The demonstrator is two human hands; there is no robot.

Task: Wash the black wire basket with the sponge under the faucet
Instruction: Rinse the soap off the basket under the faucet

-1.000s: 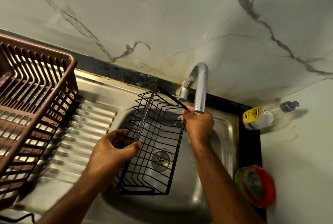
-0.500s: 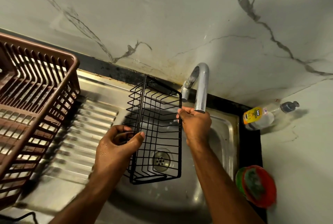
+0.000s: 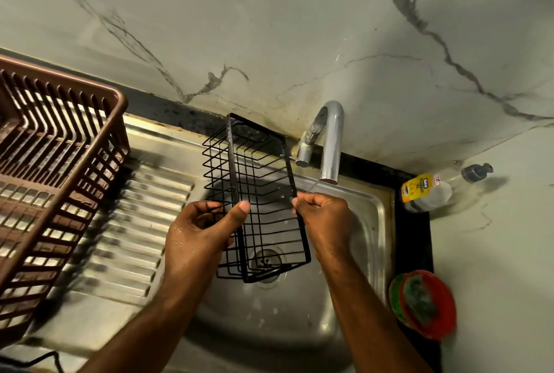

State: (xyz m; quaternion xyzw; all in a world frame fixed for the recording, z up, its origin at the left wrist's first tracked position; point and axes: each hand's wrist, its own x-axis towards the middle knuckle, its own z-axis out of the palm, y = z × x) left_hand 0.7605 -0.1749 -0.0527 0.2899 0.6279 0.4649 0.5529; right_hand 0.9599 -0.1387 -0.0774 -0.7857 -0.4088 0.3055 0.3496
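Observation:
I hold the black wire basket upright over the steel sink, its long side running away from me. My left hand grips its left rim, thumb on the inner edge. My right hand pinches the right rim, just below the chrome faucet. A thin trickle falls from the spout onto my right hand. The green sponge lies in a red dish at the sink's right edge, apart from both hands.
A brown plastic dish rack stands on the ribbed drainboard to the left. A dish soap bottle lies on the counter right of the faucet. The drain shows through the basket. A marble wall rises behind.
The basket has swung from tilted flat over the drain to upright and has turned toward the wall. Both hands have kept their hold and risen slightly.

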